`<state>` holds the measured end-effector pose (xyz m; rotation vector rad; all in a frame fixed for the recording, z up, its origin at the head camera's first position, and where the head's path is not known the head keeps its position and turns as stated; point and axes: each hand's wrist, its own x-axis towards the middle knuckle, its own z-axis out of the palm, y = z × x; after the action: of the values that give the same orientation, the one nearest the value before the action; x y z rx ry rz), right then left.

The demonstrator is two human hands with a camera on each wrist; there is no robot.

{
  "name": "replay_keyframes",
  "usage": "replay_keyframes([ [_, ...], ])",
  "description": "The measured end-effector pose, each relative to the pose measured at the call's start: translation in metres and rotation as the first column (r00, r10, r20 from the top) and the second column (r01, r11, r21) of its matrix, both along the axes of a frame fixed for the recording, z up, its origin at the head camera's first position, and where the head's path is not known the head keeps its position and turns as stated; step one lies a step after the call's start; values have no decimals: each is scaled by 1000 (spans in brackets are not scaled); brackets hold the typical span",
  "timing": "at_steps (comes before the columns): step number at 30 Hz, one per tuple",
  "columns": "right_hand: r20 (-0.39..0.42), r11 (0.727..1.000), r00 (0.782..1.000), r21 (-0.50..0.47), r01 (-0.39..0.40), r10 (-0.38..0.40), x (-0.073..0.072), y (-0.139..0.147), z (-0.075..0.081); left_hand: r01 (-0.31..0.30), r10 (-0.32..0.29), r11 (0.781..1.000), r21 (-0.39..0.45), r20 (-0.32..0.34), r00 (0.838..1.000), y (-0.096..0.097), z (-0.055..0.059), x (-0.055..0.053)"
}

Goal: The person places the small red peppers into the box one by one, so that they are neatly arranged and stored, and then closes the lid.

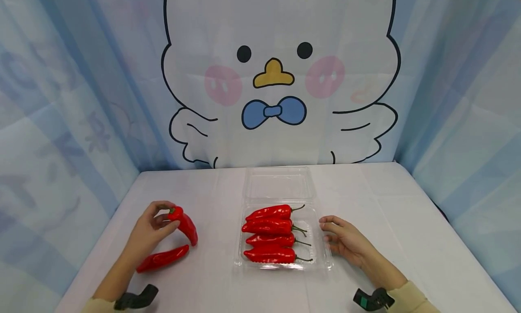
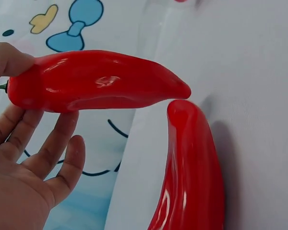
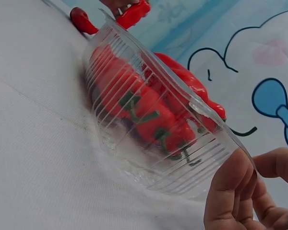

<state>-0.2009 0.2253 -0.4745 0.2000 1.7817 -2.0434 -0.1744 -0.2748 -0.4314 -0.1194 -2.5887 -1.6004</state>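
My left hand [image 1: 148, 231] pinches a red chili pepper [image 1: 188, 229] at its stem end, between thumb and fingers. The pepper's pointed tip hangs down and to the right, close by a second red pepper [image 1: 164, 258] lying on the table. In the left wrist view the held pepper [image 2: 101, 81] spans above the spread lower fingers. A clear plastic clamshell box [image 1: 321, 254] stands in the middle with its lid folded back. Several red peppers [image 1: 270, 254] lie in a stack of rows inside, green stems to the right. My right hand [image 1: 346, 243] holds the box's right rim, its fingertips [image 3: 233, 177] on the edge.
The white table [image 1: 407, 204] reaches to a curtain [image 1: 277, 141] with a cartoon figure at the back. Blue patterned curtains [image 1: 61, 123] hang at both sides. The open lid [image 1: 278, 184] lies behind the box, toward the back edge.
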Motion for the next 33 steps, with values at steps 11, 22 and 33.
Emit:
replay_keyframes([
  [11, 4, 1000, 1000, 0, 8, -8, -1, 0, -1, 31, -28, 994, 105, -30, 999, 16, -1, -5],
  [22, 1, 1000, 1000, -20, -6, 6, 0, 0, -3, 96, -96, 995, 36, -2, 995, 36, -3, -6],
  [33, -1, 1000, 1000, -8, 0, 0, 0, -1, -2, 184, -185, 982, 34, 35, 982, 59, 4, -3],
])
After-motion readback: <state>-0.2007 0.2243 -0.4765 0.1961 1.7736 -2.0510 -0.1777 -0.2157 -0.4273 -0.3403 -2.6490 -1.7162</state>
